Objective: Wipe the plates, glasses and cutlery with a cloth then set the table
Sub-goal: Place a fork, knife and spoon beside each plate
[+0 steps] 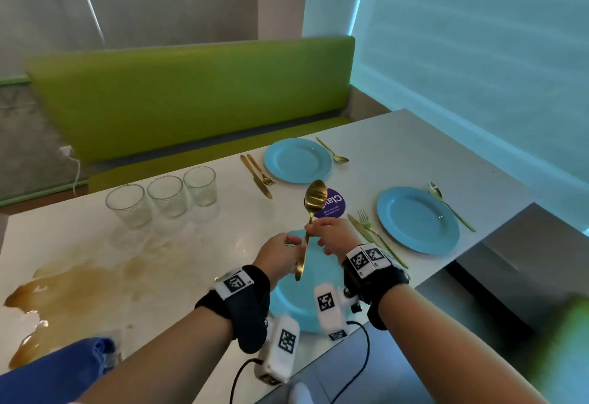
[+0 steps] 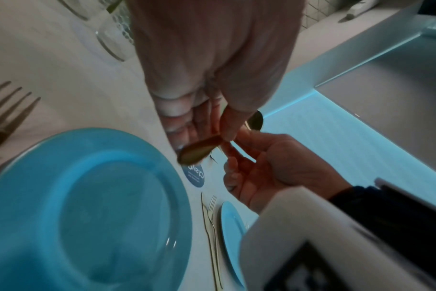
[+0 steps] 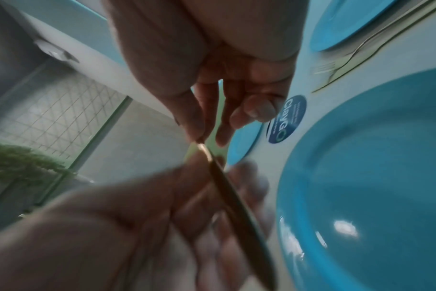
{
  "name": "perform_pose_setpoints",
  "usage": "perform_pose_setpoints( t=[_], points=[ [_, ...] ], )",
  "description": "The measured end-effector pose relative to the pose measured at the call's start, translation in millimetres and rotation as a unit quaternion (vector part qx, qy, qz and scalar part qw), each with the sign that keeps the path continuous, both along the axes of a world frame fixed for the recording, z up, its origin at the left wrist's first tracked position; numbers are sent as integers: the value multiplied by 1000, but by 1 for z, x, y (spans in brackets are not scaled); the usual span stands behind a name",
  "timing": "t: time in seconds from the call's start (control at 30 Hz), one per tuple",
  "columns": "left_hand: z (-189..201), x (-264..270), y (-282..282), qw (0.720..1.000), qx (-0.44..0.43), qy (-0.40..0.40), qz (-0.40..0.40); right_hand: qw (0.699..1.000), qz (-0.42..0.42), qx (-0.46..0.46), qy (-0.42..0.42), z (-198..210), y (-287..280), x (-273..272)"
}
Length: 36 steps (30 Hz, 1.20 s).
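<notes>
A gold spoon [image 1: 315, 195] stands upright over a blue plate [image 1: 302, 311] at the table's near edge, bowl up. My right hand [image 1: 314, 231] pinches its neck just under the bowl. Lower on the handle [image 2: 199, 151], my left hand [image 1: 294, 242] pinches it between thumb and fingers. In the right wrist view the thumb and forefinger of my right hand [image 3: 202, 137] meet on the handle [image 3: 227, 187], with my left hand [image 3: 177, 206] blurred behind. A blue cloth [image 1: 57, 371] lies at the bottom left, in neither hand. Three empty glasses [image 1: 167, 194] stand at the left.
Two more blue plates [image 1: 298, 161] [image 1: 417, 220] are laid with gold knife, fork and spoon beside each. A purple round sticker [image 1: 333, 204] lies between them. A brown spill [image 1: 63, 292] spreads over the table's left. A green bench [image 1: 191, 94] runs behind.
</notes>
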State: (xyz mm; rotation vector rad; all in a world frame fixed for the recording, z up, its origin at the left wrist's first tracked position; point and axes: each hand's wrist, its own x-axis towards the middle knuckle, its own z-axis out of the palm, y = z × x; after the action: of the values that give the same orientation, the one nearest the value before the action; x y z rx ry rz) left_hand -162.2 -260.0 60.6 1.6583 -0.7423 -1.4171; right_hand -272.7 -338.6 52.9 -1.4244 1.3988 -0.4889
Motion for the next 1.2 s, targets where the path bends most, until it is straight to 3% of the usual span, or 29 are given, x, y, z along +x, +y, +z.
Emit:
perform_pose_setpoints(
  t=[0.13, 0.2, 0.47, 0.73, 0.8, 1.0, 1.2],
  points=[
    [-8, 10, 4, 999, 41, -30, 0, 992, 31, -17, 125, -7, -21, -24],
    [-12, -21, -26, 997, 55, -24, 42, 974, 61, -17, 219, -12, -70, -71],
    [-15, -21, -27, 996, 68, -58, 5, 911, 78, 21, 405, -41, -71, -117],
    [-32, -24, -32, 991, 97, -87, 7, 917, 126, 20, 378, -70, -69, -103],
    [-32, -24, -34, 991, 97, -90, 9, 936, 85, 20, 341, -75, -67, -100],
    [-33, -25, -36, 990, 98, -96, 8, 951, 49, 22, 304, -82, -71, -95],
    [-35, -17, -28, 989, 101, -106, -6, 932, 80, 31, 352, -87, -76, -90]
  ],
)
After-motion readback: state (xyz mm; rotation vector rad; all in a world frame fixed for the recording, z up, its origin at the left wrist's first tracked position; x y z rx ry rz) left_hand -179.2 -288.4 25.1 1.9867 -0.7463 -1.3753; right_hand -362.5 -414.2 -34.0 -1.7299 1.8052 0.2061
